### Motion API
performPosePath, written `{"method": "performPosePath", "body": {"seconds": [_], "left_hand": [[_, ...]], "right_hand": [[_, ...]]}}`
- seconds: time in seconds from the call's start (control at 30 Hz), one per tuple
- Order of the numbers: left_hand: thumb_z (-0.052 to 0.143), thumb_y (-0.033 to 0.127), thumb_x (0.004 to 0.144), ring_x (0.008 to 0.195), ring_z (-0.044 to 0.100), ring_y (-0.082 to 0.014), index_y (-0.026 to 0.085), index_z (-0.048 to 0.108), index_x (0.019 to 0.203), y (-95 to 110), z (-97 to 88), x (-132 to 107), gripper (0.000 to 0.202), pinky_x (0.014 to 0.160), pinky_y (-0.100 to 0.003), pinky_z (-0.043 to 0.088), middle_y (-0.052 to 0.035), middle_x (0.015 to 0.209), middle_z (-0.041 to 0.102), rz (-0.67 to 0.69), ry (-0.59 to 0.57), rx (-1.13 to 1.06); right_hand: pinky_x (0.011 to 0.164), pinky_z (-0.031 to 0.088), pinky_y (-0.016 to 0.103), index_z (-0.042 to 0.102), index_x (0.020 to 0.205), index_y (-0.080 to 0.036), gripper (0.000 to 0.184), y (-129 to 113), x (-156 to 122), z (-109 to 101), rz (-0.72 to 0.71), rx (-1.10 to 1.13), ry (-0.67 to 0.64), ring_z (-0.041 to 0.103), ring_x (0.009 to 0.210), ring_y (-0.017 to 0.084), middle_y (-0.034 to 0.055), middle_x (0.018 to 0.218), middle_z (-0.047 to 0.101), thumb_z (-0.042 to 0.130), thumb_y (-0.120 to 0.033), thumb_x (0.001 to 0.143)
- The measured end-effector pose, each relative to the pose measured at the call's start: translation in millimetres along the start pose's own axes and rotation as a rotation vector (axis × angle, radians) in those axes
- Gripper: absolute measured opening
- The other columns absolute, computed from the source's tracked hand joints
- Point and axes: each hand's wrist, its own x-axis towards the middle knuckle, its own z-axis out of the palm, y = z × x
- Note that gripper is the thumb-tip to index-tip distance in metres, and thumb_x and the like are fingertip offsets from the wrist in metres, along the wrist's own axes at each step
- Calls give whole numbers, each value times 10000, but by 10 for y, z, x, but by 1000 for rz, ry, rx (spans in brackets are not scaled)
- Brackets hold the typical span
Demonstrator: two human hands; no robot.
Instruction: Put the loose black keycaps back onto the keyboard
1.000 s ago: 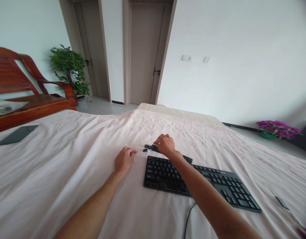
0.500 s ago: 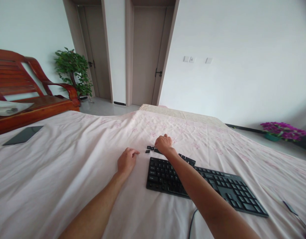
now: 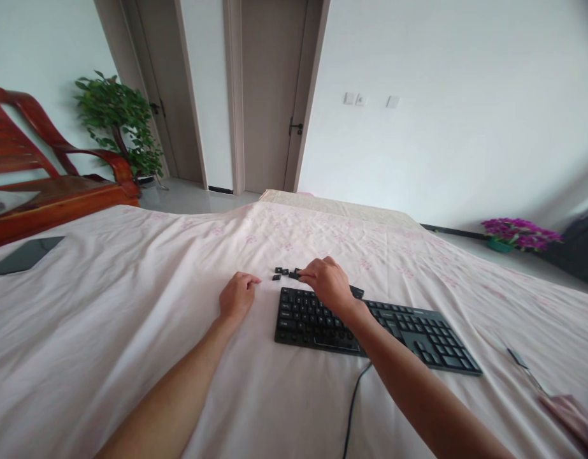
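A black keyboard (image 3: 301,315) lies on the pale bedsheet, and its bottom-left row looks bare of keycaps. Beyond its upper left edge sit several loose black keycaps (image 3: 278,270). My right hand (image 3: 328,280) reaches over the keyboard, thumb and fingertips pinched on a keycap (image 3: 294,274) at the right of that small group. More loose black keys (image 3: 357,291) show partly behind this hand. Left of the keycaps my left hand (image 3: 237,296) rests on the sheet, fingers curled in, with its tips pointing toward them but apart. Nothing shows in it.
From the keyboard's near edge a cable (image 3: 353,401) runs toward me. A thin dark-handled tool (image 3: 517,358) lies on the right, close to a pinkish cloth (image 3: 568,417). A dark flat tablet-like object (image 3: 26,256) is at far left, before a wooden bench (image 3: 83,191).
My right hand has drawn back toward me and slightly right, uncovering more of the keycaps. The left hand stays beside them. The whole view has shifted a little.
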Motion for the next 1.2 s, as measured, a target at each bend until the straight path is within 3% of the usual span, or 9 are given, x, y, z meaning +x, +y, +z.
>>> {"method": "performPosePath", "body": {"seconds": [0.17, 0.3, 0.57, 0.87, 1.2], "left_hand": [[458, 131, 814, 984, 594, -147, 290, 712, 893, -2, 0, -2, 310, 840, -244, 440, 26, 1091, 637, 4, 4, 22], [452, 124, 809, 962, 603, -139, 291, 715, 908, -3, -2, -14, 327, 819, -232, 443, 31, 1093, 643, 1, -5, 31], [448, 120, 805, 960, 605, -133, 290, 715, 955, 7, -21, -28, 351, 787, -221, 444, 28, 1094, 655, 10, 6, 43], [450, 124, 803, 946, 611, -136, 300, 712, 938, -20, 7, -25, 343, 797, -228, 447, 35, 1089, 654, 24, 17, 45], [441, 116, 808, 954, 611, -136, 292, 717, 959, 40, -41, -52, 361, 794, -217, 450, 28, 1101, 654, 11, 6, 61]], "right_hand": [[766, 371, 278, 735, 934, -323, 137, -51, -726, -96, -66, 32, 33, 497, 860, 168, -4, 891, 660, 620, -330, 860], [729, 337, 291, 727, 880, -314, 83, -112, -991, -30, -95, -25, 52, 483, 849, 169, -3, 856, 640, 658, -298, 836], [681, 272, 321, 691, 897, -286, 67, -153, -1063, 115, -151, -181, 78, 450, 815, 171, 3, 823, 614, 660, -291, 838], [664, 249, 330, 660, 838, -253, 68, -188, -1084, 139, -199, -270, 59, 433, 799, 179, 16, 787, 588, 605, -262, 877], [687, 272, 334, 647, 799, -235, 76, -237, -1089, 145, -137, -239, 68, 438, 820, 181, 18, 808, 575, 612, -236, 867]]}}
